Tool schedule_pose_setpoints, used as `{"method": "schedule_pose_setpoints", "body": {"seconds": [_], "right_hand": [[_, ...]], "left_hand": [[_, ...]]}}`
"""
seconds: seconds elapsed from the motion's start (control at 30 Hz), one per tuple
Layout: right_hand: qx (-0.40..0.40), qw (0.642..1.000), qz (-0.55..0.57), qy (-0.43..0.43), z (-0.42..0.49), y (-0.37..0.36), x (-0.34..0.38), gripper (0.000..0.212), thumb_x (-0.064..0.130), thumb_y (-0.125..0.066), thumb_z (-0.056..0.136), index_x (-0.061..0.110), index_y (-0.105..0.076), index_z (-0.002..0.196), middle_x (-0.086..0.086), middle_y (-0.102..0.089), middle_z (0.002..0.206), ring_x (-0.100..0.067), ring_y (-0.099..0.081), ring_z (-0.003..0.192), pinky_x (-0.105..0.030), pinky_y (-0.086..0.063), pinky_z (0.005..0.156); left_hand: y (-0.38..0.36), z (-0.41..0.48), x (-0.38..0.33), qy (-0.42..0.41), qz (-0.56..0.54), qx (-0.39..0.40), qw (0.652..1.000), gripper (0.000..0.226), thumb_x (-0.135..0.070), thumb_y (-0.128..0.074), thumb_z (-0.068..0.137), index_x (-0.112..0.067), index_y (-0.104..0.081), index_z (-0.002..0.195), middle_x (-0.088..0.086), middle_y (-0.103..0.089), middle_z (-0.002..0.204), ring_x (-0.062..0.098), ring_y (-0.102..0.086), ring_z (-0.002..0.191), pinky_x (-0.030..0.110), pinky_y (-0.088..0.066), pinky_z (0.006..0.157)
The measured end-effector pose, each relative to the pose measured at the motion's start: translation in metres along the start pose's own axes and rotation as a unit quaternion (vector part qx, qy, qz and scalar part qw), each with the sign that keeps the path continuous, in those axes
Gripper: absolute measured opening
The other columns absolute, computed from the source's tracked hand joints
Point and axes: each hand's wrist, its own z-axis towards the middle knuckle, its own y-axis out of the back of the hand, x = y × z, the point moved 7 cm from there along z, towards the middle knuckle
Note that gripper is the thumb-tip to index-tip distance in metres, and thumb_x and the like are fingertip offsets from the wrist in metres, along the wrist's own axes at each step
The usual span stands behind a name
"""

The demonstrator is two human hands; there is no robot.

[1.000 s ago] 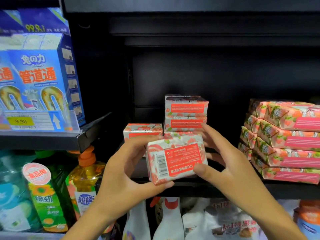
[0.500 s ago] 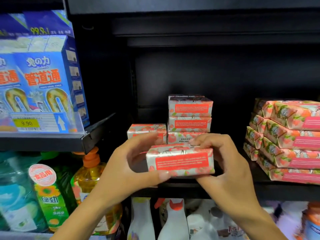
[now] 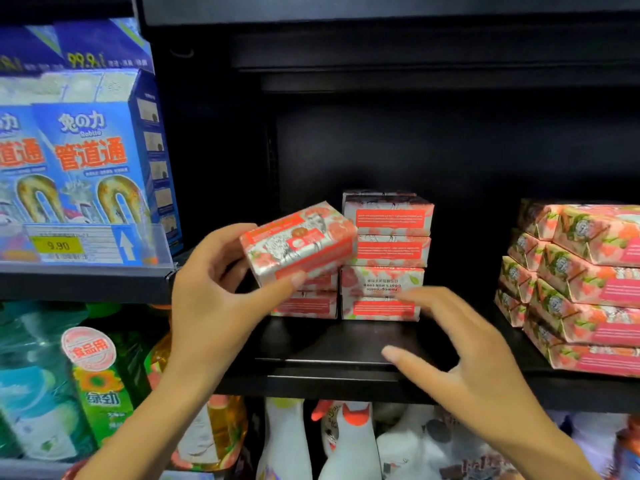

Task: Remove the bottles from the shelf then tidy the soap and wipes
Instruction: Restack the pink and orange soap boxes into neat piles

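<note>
My left hand point(image 3: 211, 296) grips a pink and white soap box point(image 3: 299, 242), tilted, just above a short pile of soap boxes point(image 3: 306, 304) on the black shelf point(image 3: 339, 344). Right of that pile stands a taller stack of soap boxes point(image 3: 386, 254). My right hand point(image 3: 460, 358) hovers over the shelf's front with fingers spread and holds nothing. At the right end of the shelf sit stacked packs of wipes point(image 3: 585, 285) in pink floral wrap.
Blue drain-cleaner boxes point(image 3: 86, 161) stand on the upper left shelf behind a 9.90 price tag point(image 3: 57, 244). Bottles fill the shelf below: green and orange detergent bottles point(image 3: 100, 386) at left, white spray bottles point(image 3: 349, 441) under the soap.
My right hand let go of the soap box and drew back to the right. My left hand lifted the box up and left, turning its top face towards me above the short pile.
</note>
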Motion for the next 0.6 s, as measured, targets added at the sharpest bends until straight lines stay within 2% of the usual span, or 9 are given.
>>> {"method": "schedule_pose_setpoints", "body": {"seconds": [0.1,0.17,0.23,0.3,0.37,0.43,0.53,0.6], "right_hand": [[0.104,0.991,-0.084,-0.002,-0.005,-0.016,-0.012,0.048,0.073,-0.049,0.067,0.043,-0.059,0.103,0.035,-0.047,0.11,0.01,-0.041,0.114,-0.01,-0.039,0.085],[0.128,0.985,-0.111,0.005,-0.007,-0.021,-0.015,0.054,0.076,-0.043,0.065,0.041,-0.062,0.101,0.037,-0.048,0.106,0.011,-0.039,0.113,-0.009,-0.039,0.082],[0.132,0.985,-0.111,0.002,-0.007,-0.021,-0.018,0.055,0.076,-0.041,0.064,0.041,-0.062,0.102,0.037,-0.048,0.104,0.013,-0.038,0.112,-0.006,-0.038,0.08],[0.129,0.985,-0.112,0.004,-0.008,-0.02,-0.018,0.056,0.076,-0.04,0.064,0.042,-0.061,0.103,0.039,-0.047,0.104,0.015,-0.037,0.112,-0.004,-0.037,0.079],[0.124,0.985,-0.117,0.01,-0.008,-0.02,-0.019,0.056,0.077,-0.039,0.064,0.043,-0.061,0.103,0.039,-0.047,0.105,0.017,-0.036,0.112,-0.003,-0.036,0.077],[0.127,0.984,-0.123,0.01,-0.008,-0.021,-0.018,0.058,0.077,-0.038,0.064,0.043,-0.062,0.103,0.039,-0.047,0.105,0.017,-0.034,0.113,-0.002,-0.035,0.076],[0.123,0.984,-0.132,0.012,-0.007,-0.02,-0.018,0.056,0.077,-0.039,0.064,0.043,-0.062,0.102,0.038,-0.048,0.104,0.018,-0.034,0.111,-0.001,-0.035,0.074],[0.115,0.984,-0.132,0.017,-0.007,-0.019,-0.017,0.053,0.076,-0.041,0.066,0.042,-0.063,0.101,0.038,-0.05,0.103,0.017,-0.035,0.111,-0.001,-0.035,0.072]], "left_hand": [[-0.002,0.007,0.005,0.001,0.02,-0.034,0.999,0.068,-0.039,-0.081,0.056,-0.017,-0.058,0.116,-0.003,-0.064,0.112,0.009,-0.062,0.107,0.024,-0.053,0.087],[-0.004,0.011,0.011,0.005,0.034,-0.051,0.998,0.068,-0.04,-0.08,0.058,-0.018,-0.056,0.118,-0.005,-0.063,0.114,0.008,-0.061,0.108,0.021,-0.051,0.087],[-0.005,0.015,0.019,0.015,0.047,-0.063,0.997,0.071,-0.037,-0.08,0.06,-0.019,-0.054,0.123,-0.007,-0.062,0.116,0.005,-0.06,0.109,0.016,-0.05,0.088],[-0.005,0.018,0.024,0.027,0.054,-0.06,0.996,0.07,-0.034,-0.08,0.064,-0.018,-0.053,0.126,-0.006,-0.062,0.118,0.005,-0.06,0.11,0.018,-0.05,0.09],[-0.009,0.021,0.027,0.022,0.061,-0.025,0.998,0.051,-0.03,-0.076,0.073,-0.016,-0.059,0.119,-0.006,-0.067,0.111,0.004,-0.063,0.104,0.019,-0.053,0.085],[-0.014,0.02,0.03,0.02,0.074,0.008,0.997,0.034,-0.027,-0.07,0.08,-0.017,-0.063,0.112,-0.011,-0.068,0.103,-0.002,-0.064,0.098,0.011,-0.052,0.075],[-0.015,0.02,0.036,0.015,0.092,0.007,0.996,0.028,-0.027,-0.063,0.084,-0.026,-0.06,0.113,-0.021,-0.064,0.101,-0.011,-0.061,0.096,0.003,-0.047,0.07],[-0.015,0.022,0.041,0.014,0.112,0.002,0.994,0.031,-0.028,-0.061,0.086,-0.025,-0.06,0.117,-0.021,-0.063,0.102,-0.014,-0.059,0.095,0.002,-0.046,0.071]]}}
